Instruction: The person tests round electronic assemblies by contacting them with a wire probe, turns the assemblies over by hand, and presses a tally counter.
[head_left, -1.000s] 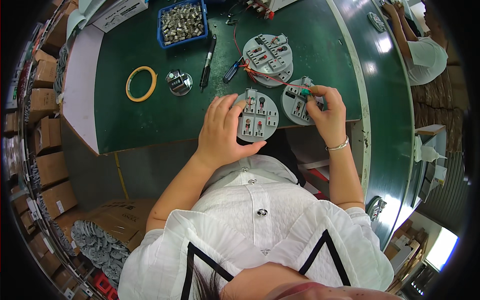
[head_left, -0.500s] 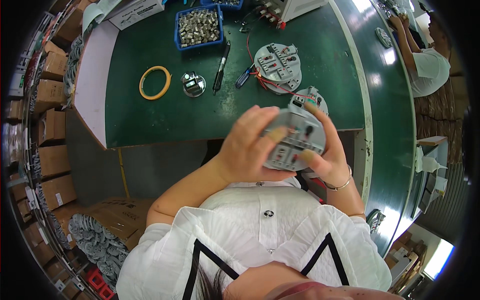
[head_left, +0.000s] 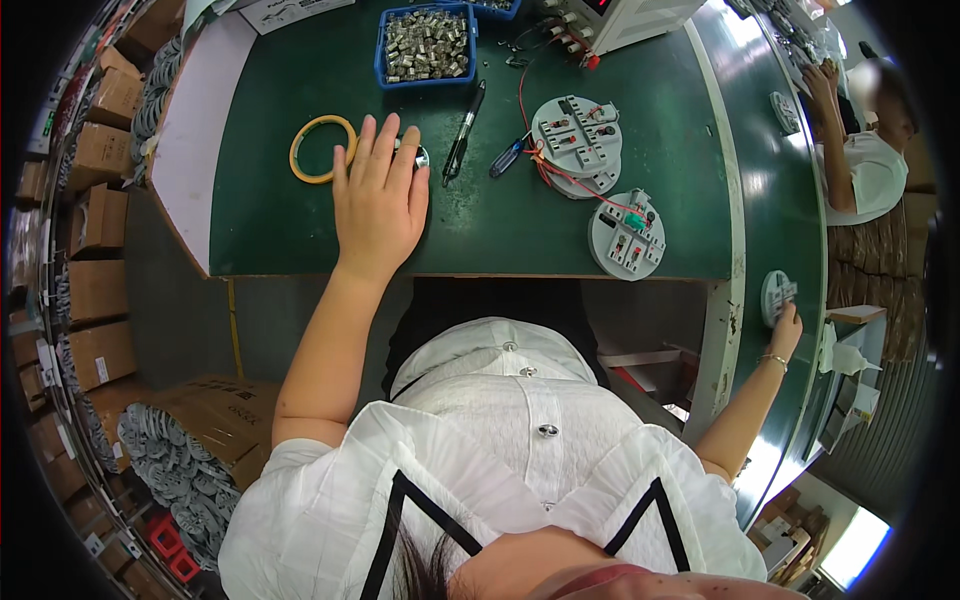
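Far off to the right, my right hand point(head_left: 787, 334) grips the near edge of a round grey plastic base with electrical parts point(head_left: 775, 297), over the green side bench. My left hand point(head_left: 380, 205) hovers or rests over the worktable, fingers stretched out, its palm down. Beneath its fingertips a small silver round piece point(head_left: 422, 158) is mostly hidden. Just left of these fingers lies a yellow tape ring point(head_left: 297, 150). Another grey base point(head_left: 628, 255) with a green clip and red wire lies by the table's front edge, near a stack of similar bases point(head_left: 575, 130).
A blue bin point(head_left: 378, 62) full of small metal parts stands at the back. A black pen point(head_left: 464, 135) and a blue screwdriver point(head_left: 507, 158) lie mid-table. Behind the stack is a white powered box point(head_left: 640, 25). A co-worker point(head_left: 870, 165) sits across the side bench point(head_left: 765, 215).
The grey base has gone from between both hands to the side bench at right, held by my right hand. My left hand has let go and moved left, over the silver piece.
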